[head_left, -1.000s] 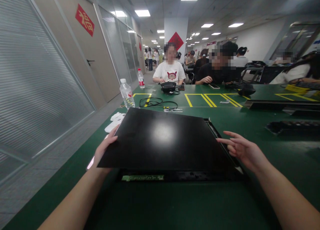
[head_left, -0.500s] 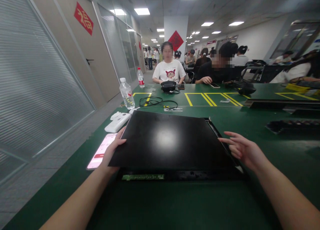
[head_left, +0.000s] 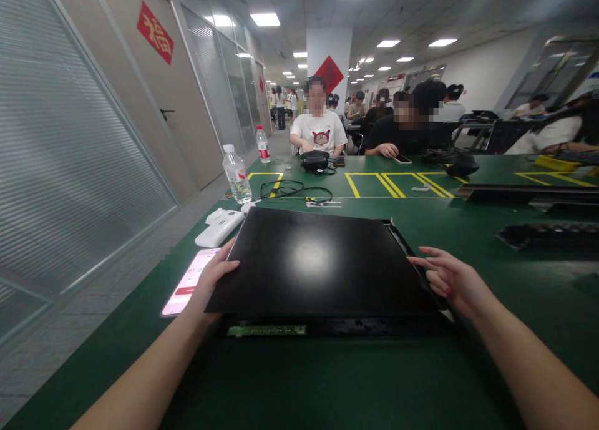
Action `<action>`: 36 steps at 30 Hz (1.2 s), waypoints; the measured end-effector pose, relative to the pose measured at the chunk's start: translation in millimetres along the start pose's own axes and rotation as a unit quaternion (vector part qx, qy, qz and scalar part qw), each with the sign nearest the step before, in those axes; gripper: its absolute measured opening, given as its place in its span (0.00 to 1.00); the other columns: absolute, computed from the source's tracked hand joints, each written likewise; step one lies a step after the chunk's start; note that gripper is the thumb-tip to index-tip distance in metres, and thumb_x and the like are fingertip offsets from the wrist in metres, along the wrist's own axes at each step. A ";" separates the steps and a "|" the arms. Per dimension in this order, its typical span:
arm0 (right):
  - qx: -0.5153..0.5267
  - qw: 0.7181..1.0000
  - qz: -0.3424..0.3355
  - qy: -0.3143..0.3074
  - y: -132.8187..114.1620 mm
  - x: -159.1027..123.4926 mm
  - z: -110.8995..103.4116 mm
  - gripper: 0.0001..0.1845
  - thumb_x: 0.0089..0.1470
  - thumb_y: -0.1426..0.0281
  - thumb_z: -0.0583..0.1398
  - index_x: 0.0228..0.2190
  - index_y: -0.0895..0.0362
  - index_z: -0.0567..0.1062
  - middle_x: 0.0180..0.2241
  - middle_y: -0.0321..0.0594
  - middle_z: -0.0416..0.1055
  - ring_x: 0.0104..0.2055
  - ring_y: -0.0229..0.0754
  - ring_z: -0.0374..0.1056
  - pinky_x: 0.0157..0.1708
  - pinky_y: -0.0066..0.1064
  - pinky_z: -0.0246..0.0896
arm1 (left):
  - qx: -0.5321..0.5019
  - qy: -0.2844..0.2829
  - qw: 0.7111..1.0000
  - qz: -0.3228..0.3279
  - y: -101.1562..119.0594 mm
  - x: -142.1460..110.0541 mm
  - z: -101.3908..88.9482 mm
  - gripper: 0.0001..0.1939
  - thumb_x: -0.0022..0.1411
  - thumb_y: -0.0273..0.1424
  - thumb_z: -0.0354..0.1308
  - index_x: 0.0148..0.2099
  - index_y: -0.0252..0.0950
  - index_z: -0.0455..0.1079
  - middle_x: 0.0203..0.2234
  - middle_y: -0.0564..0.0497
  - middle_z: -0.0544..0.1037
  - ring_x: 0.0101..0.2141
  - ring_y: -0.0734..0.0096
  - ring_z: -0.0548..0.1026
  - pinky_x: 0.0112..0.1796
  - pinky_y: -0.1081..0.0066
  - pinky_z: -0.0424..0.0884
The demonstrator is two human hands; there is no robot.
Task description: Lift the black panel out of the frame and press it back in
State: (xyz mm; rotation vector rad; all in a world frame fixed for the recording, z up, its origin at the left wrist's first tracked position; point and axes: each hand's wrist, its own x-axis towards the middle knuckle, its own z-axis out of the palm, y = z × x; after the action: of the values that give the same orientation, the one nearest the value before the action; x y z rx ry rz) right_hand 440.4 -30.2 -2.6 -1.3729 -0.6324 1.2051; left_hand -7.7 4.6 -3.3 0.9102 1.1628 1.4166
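A flat black display panel (head_left: 309, 268) with a glossy glare spot lies before me, over a dark frame (head_left: 397, 238) whose edge shows at the right. My left hand (head_left: 218, 274) grips the panel's left edge, thumb on top and the other fingers mostly hidden underneath. At the opposite edge is my right hand (head_left: 447, 274), fingers apart, one fingertip at the panel's rim; whether it presses there I cannot tell. A green circuit board strip (head_left: 266, 330) shows along the near edge, below the panel.
Left of the panel lie a lit phone (head_left: 185, 289) and a white device (head_left: 219, 227). A water bottle (head_left: 237, 175), a second bottle (head_left: 262, 145) and a black cable (head_left: 297, 191) are farther back. Dark metal strips (head_left: 528, 198) lie at right. Two people sit across the green table (head_left: 355, 386).
My left hand and the panel's left side have shifted very slightly to the right. My right hand stays almost in place. The person opposite has moved an arm toward the black object.
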 end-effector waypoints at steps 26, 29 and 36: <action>-0.031 0.999 -0.014 -0.014 5.8 6.3 -5.8 0.22 0.44 0.66 0.65 0.43 0.53 0.69 0.37 0.52 0.81 0.14 0.29 0.44 0.12 0.26 0.39 | 0.008 0.030 0.999 -0.010 2.7 3.7 -7.3 0.28 0.46 0.40 0.76 0.50 0.38 0.79 0.37 0.50 0.86 0.39 0.54 0.83 0.37 0.67 0.76; -0.030 0.999 -0.010 -0.009 5.8 6.8 -5.3 0.23 0.43 0.67 0.65 0.43 0.53 0.68 0.36 0.51 0.81 0.14 0.29 0.44 0.12 0.26 0.39 | 0.014 0.034 0.999 -0.004 3.2 3.3 -6.1 0.28 0.47 0.42 0.76 0.50 0.38 0.80 0.40 0.48 0.86 0.43 0.52 0.83 0.37 0.67 0.76; -0.030 1.000 0.008 -0.002 2.4 3.2 -0.6 0.21 0.45 0.68 0.64 0.42 0.53 0.68 0.36 0.50 0.81 0.14 0.28 0.44 0.12 0.24 0.39 | 0.022 0.058 0.998 0.016 6.0 -3.3 0.8 0.23 0.47 0.43 0.75 0.45 0.40 0.82 0.43 0.46 0.85 0.44 0.49 0.82 0.36 0.65 0.76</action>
State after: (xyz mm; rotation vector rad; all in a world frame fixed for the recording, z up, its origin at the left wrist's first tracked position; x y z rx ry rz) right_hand 441.4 -28.1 -5.9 -1.4278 -0.6660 1.2094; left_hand -7.9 1.6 2.9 0.8914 1.2754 1.4915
